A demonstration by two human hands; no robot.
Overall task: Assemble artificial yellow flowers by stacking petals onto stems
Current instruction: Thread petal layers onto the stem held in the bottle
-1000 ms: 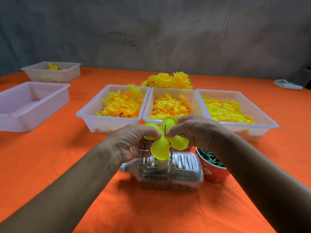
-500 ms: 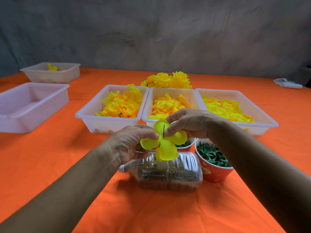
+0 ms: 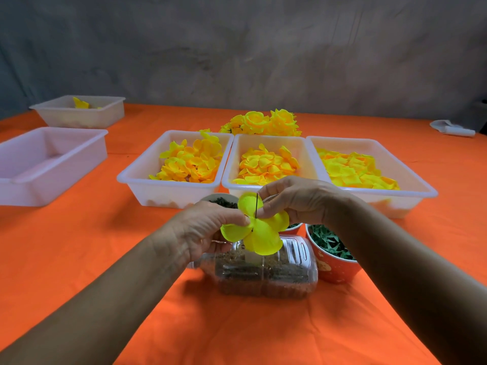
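Observation:
A bright yellow four-lobed petal piece (image 3: 259, 234) sits threaded on a thin dark wire stem (image 3: 256, 205) that pokes up through its middle. My left hand (image 3: 208, 227) pinches the petal piece at its left lobe. My right hand (image 3: 295, 200) pinches the petal piece beside the stem from the right. Both hands hover above a clear plastic bottle (image 3: 263, 275) lying on its side, filled with brown grit. Behind stand three white trays of yellow petals: left (image 3: 147, 180), middle (image 3: 237, 167), right (image 3: 411, 185). Finished yellow flowers (image 3: 263, 122) lie in a pile behind the trays.
An orange cloth (image 3: 79, 246) covers the table. A red cup of green leaf pieces (image 3: 332, 264) stands right of the bottle, another cup (image 3: 221, 201) sits behind my left hand. An empty white tray (image 3: 31, 177) and a smaller tray (image 3: 79, 117) sit far left.
The petal piece has slid lower on the wire stem. Both hands have shifted slightly, and the cup of green leaves has come more into view.

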